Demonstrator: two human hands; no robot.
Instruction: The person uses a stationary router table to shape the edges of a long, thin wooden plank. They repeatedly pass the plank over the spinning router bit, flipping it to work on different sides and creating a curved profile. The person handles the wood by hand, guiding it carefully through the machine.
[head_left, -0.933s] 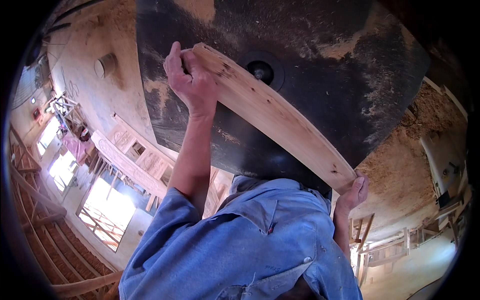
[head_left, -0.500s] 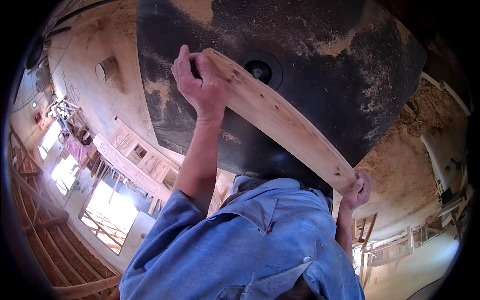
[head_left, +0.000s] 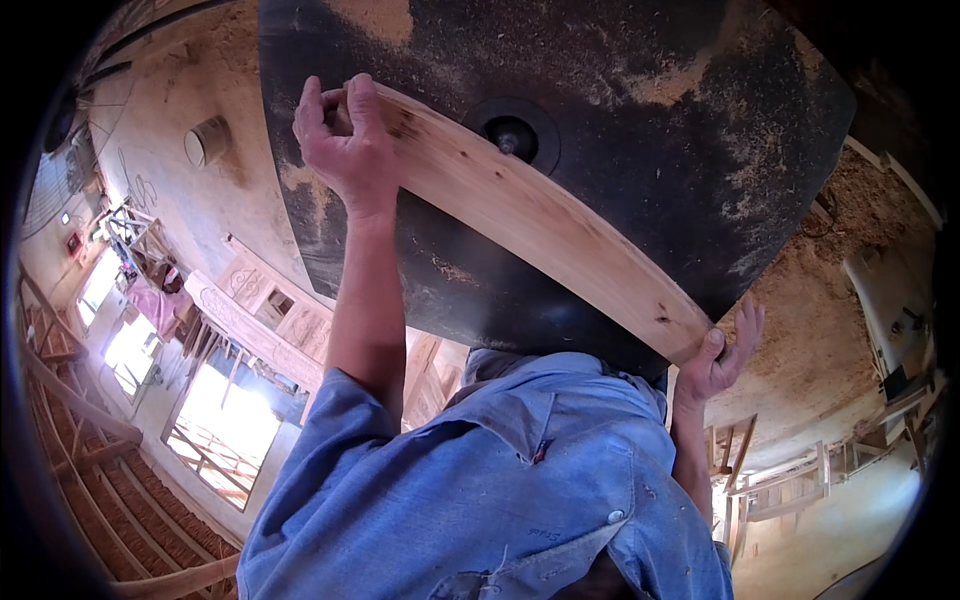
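Note:
A long, pale wooden board [head_left: 530,225] with a curved far edge and several dark knots lies slantwise over a dark machine table [head_left: 640,170]. Its far left end is in the grip of my left hand [head_left: 350,140], whose fingers are bent round it. At the near right end, my right hand [head_left: 715,360] has its fingers stretched out and apart, with the thumb beside the board's corner. Just beyond the board's curved edge, a round spindle [head_left: 510,137] sits in a ring-shaped recess of the table.
Sawdust [head_left: 755,160] is scattered over the table, with more on the floor at the right. Carved wooden panels [head_left: 260,320] lean to the left, below a tin-like container [head_left: 207,141] on the floor. Wooden frames [head_left: 790,485] stand at the lower right.
My left hand and the board's far end have moved left. The fingers of my right hand have opened from round the board's near end and now point outward.

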